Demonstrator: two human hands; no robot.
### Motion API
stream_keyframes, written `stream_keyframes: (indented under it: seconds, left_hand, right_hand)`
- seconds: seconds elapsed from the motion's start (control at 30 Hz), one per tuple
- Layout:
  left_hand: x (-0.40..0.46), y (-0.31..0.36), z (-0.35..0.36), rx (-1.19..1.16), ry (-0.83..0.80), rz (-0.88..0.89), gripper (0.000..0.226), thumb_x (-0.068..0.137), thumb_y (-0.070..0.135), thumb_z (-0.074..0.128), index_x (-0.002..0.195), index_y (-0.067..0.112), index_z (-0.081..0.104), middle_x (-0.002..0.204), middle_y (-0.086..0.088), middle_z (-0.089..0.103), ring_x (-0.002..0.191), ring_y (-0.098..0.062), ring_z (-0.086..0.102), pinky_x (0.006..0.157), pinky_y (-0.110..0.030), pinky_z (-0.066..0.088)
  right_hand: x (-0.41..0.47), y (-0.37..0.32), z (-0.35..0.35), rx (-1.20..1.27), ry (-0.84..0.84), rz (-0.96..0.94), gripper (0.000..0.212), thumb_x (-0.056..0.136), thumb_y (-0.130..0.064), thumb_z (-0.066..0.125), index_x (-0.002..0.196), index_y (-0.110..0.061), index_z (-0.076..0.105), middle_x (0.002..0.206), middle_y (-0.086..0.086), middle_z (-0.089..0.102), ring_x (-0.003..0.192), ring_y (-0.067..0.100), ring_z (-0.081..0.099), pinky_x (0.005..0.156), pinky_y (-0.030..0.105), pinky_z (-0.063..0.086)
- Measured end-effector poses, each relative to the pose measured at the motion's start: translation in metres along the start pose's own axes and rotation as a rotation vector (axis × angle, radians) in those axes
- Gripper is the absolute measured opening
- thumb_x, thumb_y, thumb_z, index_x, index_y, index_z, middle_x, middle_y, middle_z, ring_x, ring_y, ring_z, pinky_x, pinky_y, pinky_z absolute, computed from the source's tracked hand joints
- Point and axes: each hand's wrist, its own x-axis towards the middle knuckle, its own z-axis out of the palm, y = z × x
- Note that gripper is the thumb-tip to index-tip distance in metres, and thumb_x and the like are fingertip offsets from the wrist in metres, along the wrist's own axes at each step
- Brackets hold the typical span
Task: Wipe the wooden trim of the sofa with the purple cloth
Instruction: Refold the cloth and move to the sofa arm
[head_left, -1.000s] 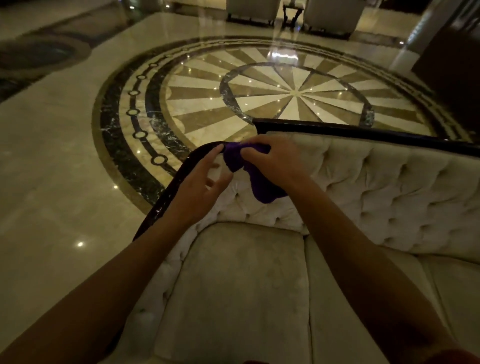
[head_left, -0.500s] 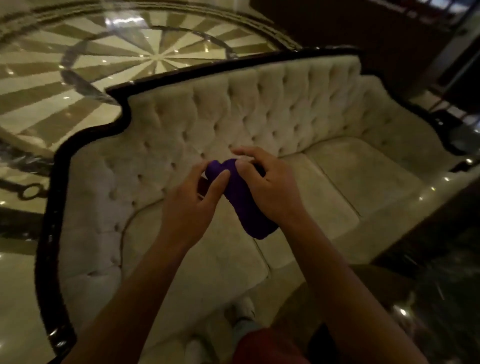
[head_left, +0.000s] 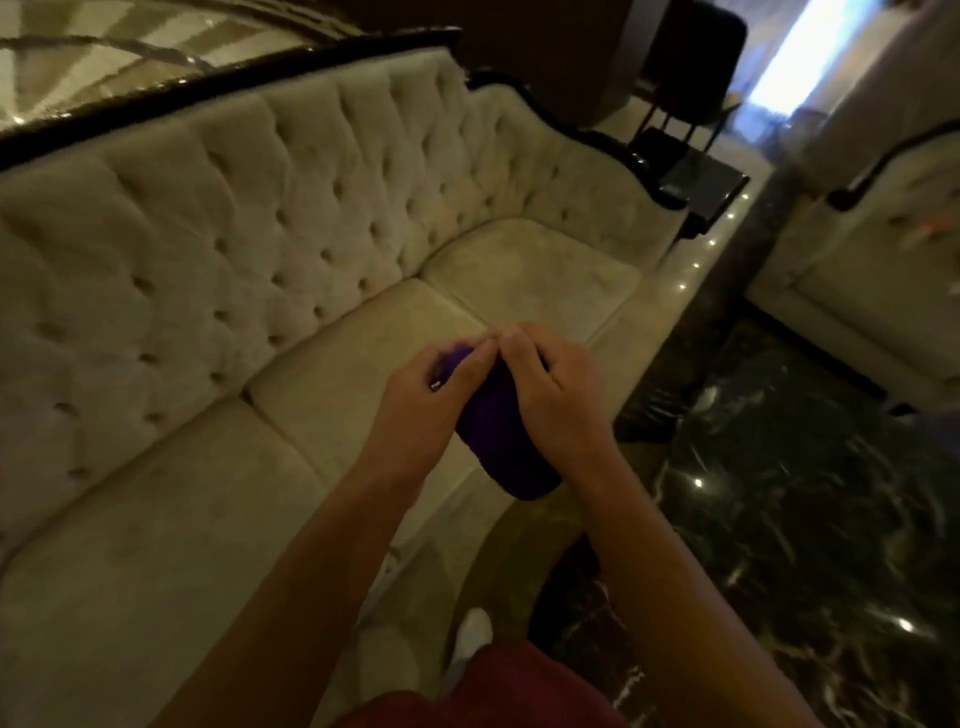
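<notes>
Purple cloth (head_left: 511, 441) being held in both hands over the sofa seat, clear of the wood.

Both hands are gripping the bunched cloth in mid-air above the front edge of the cream sofa (head_left: 291, 249): the left hand (head_left: 421, 400) is pinching its upper end with fingers curled closed on the fabric, and the right hand (head_left: 558, 395) is wrapping over it from the other side. The cloth's long axis is running from about 11 o'clock, between the fingertips, down to about 5 o'clock, where its rounded free end is hanging below the right wrist. Nothing is touching the dark wooden trim (head_left: 218, 78), which is curving along the backrest top at 11 to 1 o'clock, well apart from the hands. I judge wiping is paused here; whether any trim is already clean cannot be told.
</notes>
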Motion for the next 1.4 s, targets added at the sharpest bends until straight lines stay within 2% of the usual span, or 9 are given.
stream_keyframes:
  seconds: [0.13, 0.3, 0.5, 0.7, 0.8, 1.0, 1.13, 1.3, 1.4]
  left_hand:
    - [0.034, -0.002, 0.071, 0.05, -0.148, -0.011, 0.051, 0.081, 0.05, 0.077, 0.121, 0.019, 0.071, 0.114, -0.003, 0.077, 0.108, -0.02, 0.075, 0.092, -0.041, 0.063]
    - [0.066, -0.004, 0.137, 0.18, -0.179, 0.083, 0.029, 0.087, 0.027, 0.08, 0.114, 0.018, 0.073, 0.103, 0.002, 0.078, 0.098, -0.011, 0.075, 0.087, -0.035, 0.064]
    - [0.117, 0.0, 0.193, 0.166, -0.133, 0.127, 0.026, 0.087, 0.019, 0.081, 0.111, 0.024, 0.071, 0.105, 0.001, 0.076, 0.099, -0.014, 0.074, 0.085, -0.036, 0.064]
    - [0.175, -0.001, 0.237, 0.05, -0.127, 0.101, 0.02, 0.087, 0.019, 0.08, 0.101, 0.027, 0.069, 0.101, 0.003, 0.075, 0.094, -0.011, 0.073, 0.077, -0.026, 0.06]
    - [0.205, -0.008, 0.263, 0.003, -0.141, 0.046, 0.02, 0.087, 0.024, 0.08, 0.101, 0.027, 0.066, 0.105, -0.002, 0.073, 0.097, -0.016, 0.073, 0.077, -0.029, 0.06]
    - [0.279, -0.021, 0.3, -0.061, -0.248, -0.099, 0.04, 0.065, 0.045, 0.079, 0.098, 0.027, 0.066, 0.108, -0.011, 0.072, 0.103, -0.029, 0.072, 0.084, -0.044, 0.06]
    - [0.341, -0.019, 0.307, -0.01, -0.422, -0.167, 0.031, 0.064, 0.04, 0.078, 0.086, 0.025, 0.062, 0.094, -0.003, 0.065, 0.092, -0.021, 0.064, 0.08, -0.039, 0.055]
    - [0.408, 0.0, 0.334, 0.25, -0.68, -0.133, 0.007, 0.095, 0.015, 0.069, 0.098, 0.015, 0.062, 0.098, -0.003, 0.069, 0.09, -0.011, 0.07, 0.077, -0.021, 0.057]
    - [0.442, 0.012, 0.362, 0.288, -0.68, -0.155, 0.032, 0.093, 0.046, 0.064, 0.113, 0.02, 0.064, 0.107, 0.001, 0.074, 0.099, -0.006, 0.073, 0.093, -0.032, 0.059]
  right_hand:
    - [0.027, 0.043, -0.064, 0.042, 0.148, 0.077, 0.039, 0.11, -0.032, 0.044, 0.089, -0.025, 0.076, 0.082, -0.005, 0.074, 0.076, 0.012, 0.07, 0.077, 0.044, 0.06]
    - [0.049, 0.083, -0.12, 0.039, 0.257, 0.175, 0.034, 0.108, -0.028, 0.049, 0.086, -0.02, 0.074, 0.077, -0.002, 0.071, 0.072, 0.012, 0.067, 0.072, 0.032, 0.056]
    - [0.054, 0.132, -0.171, 0.084, 0.394, 0.338, 0.017, 0.102, -0.027, 0.06, 0.117, -0.027, 0.066, 0.11, -0.012, 0.066, 0.1, 0.003, 0.065, 0.084, 0.027, 0.056]
    - [0.057, 0.166, -0.201, 0.144, 0.612, 0.539, 0.006, 0.102, -0.022, 0.06, 0.104, -0.022, 0.066, 0.097, -0.002, 0.069, 0.086, 0.0, 0.066, 0.077, 0.025, 0.056]
    - [0.084, 0.179, -0.195, 0.521, 0.532, 0.791, 0.019, 0.102, -0.036, 0.059, 0.114, -0.022, 0.066, 0.11, 0.007, 0.073, 0.099, 0.021, 0.074, 0.09, 0.05, 0.062]
    - [0.169, 0.218, -0.196, 1.123, 0.5, 0.832, 0.071, 0.082, -0.056, 0.066, 0.141, -0.02, 0.055, 0.129, 0.016, 0.072, 0.114, 0.037, 0.072, 0.091, 0.055, 0.061]
    - [0.234, 0.247, -0.215, 1.143, 0.61, 0.762, 0.064, 0.084, -0.042, 0.073, 0.143, -0.022, 0.057, 0.135, 0.01, 0.07, 0.122, 0.033, 0.069, 0.095, 0.051, 0.06]
    - [0.296, 0.276, -0.245, 1.059, 0.721, 0.752, 0.071, 0.076, -0.031, 0.081, 0.143, -0.028, 0.057, 0.138, 0.009, 0.066, 0.122, 0.033, 0.068, 0.094, 0.052, 0.061]
    - [0.317, 0.294, -0.268, 0.961, 0.756, 0.795, 0.078, 0.069, -0.035, 0.084, 0.142, -0.029, 0.058, 0.137, 0.007, 0.066, 0.118, 0.031, 0.069, 0.086, 0.046, 0.062]
